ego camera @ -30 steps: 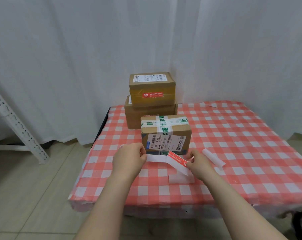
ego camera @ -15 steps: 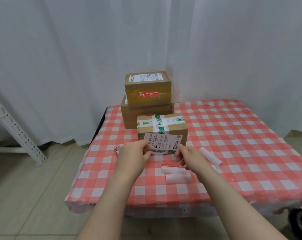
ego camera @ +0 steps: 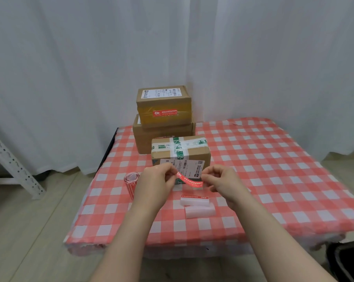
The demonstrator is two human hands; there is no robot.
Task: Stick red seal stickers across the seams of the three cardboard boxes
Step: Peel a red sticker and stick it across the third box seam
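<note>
The left hand [ego camera: 153,186] and right hand [ego camera: 222,184] each pinch one end of a red sticker [ego camera: 189,180], stretched between them just in front of the nearest box [ego camera: 180,149]. It looks thin, floppy and tacky, so it is best held by its very ends and kept taut.

Red-and-white checked tablecloth [ego camera: 273,169], white curtain [ego camera: 70,78] behind, white perforated metal frame [ego camera: 11,163] at left, beige floor [ego camera: 29,231]
</note>
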